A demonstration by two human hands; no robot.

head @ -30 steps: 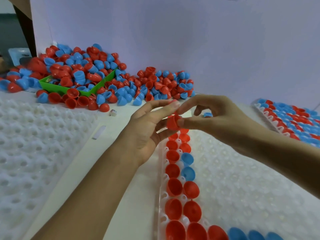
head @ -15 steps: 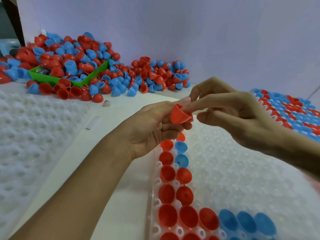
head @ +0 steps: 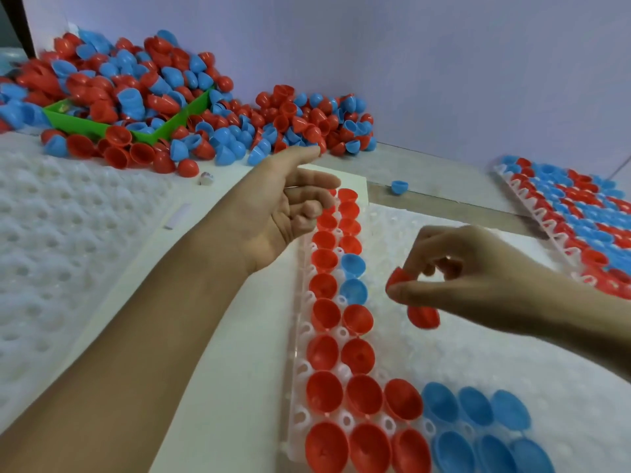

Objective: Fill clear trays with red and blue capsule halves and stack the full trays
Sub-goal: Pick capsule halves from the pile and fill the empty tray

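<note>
1. Over the middle of the clear tray [head: 461, 353], my right hand [head: 485, 281] pinches a red half [head: 422, 316] between its fingers [head: 397, 291]; a second red piece seems tucked at the fingertips, though I cannot tell whether it is separate.
2. Change noted: half a second ago both hands met over one red piece above the tray's far end. They have since parted, the right carrying the half down and rightward. I judge the nested halves are now separated and a placement is next.
3. My left hand [head: 283, 213] hovers near the tray's far left corner, fingers loosely curled, holding nothing visible.
4. Tray status: two columns along the left edge and part of the near rows are filled; the wide middle is bare. Early in the fill, by my judgement.
5. Room: open pockets lie directly beneath the right hand, nothing obstructing. The loose pile [head: 170, 107] sits well apart at the surface's far side; a filled tray [head: 580, 216] lies far right.
</note>
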